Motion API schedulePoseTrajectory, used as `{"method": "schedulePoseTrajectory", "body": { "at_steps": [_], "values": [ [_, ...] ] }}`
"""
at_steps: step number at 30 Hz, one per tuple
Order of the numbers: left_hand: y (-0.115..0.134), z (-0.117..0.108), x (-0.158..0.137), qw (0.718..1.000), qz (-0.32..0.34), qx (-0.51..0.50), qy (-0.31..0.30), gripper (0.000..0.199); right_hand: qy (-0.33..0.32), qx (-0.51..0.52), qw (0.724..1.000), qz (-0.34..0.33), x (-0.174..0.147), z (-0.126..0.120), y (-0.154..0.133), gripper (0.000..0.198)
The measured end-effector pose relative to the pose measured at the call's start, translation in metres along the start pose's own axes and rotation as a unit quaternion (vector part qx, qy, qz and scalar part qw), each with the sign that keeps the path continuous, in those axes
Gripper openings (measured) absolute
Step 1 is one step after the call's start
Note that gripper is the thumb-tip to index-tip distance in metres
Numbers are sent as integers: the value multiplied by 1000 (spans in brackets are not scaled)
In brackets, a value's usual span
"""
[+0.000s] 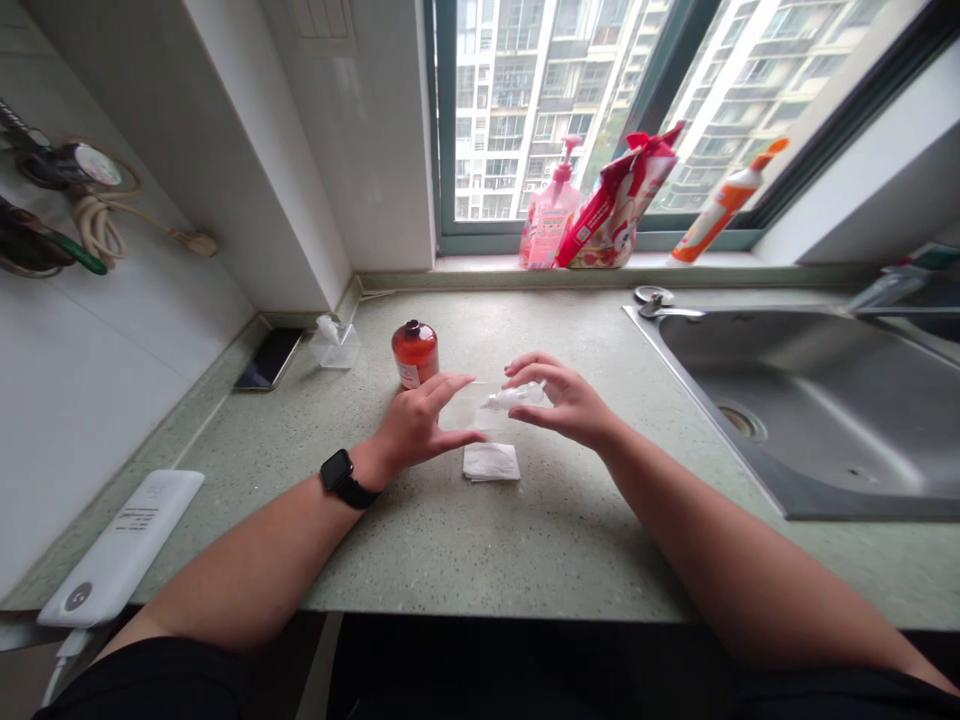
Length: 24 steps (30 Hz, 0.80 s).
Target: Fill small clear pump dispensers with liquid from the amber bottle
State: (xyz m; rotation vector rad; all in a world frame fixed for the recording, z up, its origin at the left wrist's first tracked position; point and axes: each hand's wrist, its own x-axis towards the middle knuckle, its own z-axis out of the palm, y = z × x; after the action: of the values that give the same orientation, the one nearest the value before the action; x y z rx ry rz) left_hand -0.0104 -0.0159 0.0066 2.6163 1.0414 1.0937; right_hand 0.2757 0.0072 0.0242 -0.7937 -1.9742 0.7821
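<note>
My left hand [424,418], with a black watch on the wrist, is at the left side of a clear plastic container [459,410], its thumb and fingers spread apart. From the other side my right hand [566,400] reaches over it, fingers curved and thumb apart. A clear-and-white pump head or nozzle [511,397] lies between those fingers; I see no firm grip on it. Just in front of the container is a folded white tissue [491,462]. Behind my left hand stands an amber bottle [415,352] without a cap, its lower part partly hidden.
A small clear box with tissue [335,342] and a dark phone [270,358] lie at the back left. A white power bank [124,545] rests at the left edge. On the right is a steel sink [825,400]. A pink pump bottle [551,220] stands on the windowsill.
</note>
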Motion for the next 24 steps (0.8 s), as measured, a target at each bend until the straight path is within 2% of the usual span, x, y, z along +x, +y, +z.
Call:
{"method": "schedulePoseTrajectory", "body": {
  "at_steps": [7,16,24],
  "values": [
    [-4,2,0,998,-34,-46,-25,77,-29,44,997,62,-2,13,10,40],
    [-10,8,0,989,-92,-95,-58,74,-7,-8,999,35,-3,27,23,35],
    [-13,8,2,977,-127,-133,-107,73,-28,18,998,51,-3,33,27,39]
  ]
}}
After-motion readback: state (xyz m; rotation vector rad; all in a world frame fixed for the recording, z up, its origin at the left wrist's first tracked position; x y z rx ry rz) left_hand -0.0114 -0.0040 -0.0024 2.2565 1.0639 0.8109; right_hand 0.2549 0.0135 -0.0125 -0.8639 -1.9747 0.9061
